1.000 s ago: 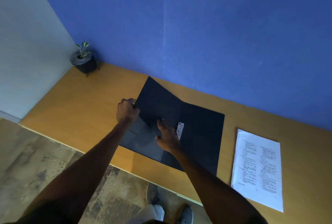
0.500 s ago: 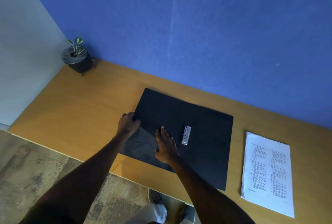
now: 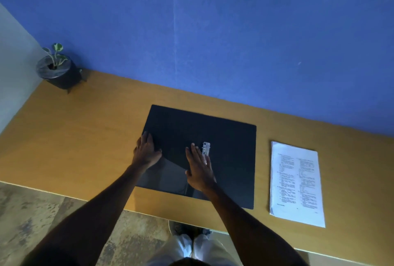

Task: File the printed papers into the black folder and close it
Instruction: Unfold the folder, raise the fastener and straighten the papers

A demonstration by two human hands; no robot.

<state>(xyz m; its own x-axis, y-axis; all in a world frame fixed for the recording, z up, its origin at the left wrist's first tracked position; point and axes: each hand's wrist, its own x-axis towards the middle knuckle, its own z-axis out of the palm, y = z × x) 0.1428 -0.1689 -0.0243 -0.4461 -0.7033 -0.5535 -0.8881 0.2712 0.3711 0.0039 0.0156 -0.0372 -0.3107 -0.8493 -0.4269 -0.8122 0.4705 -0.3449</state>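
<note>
I have the black folder lying open on the desk, both hands flat and spread on it: left hand on its left edge, right hand just left of the metal clip. The printed papers sit well right of my right hand. I'd hold the cover flat with the left and open the clip first

Office-like desk corner: wooden desk, printed papers, potted plant, blue wall.
</note>
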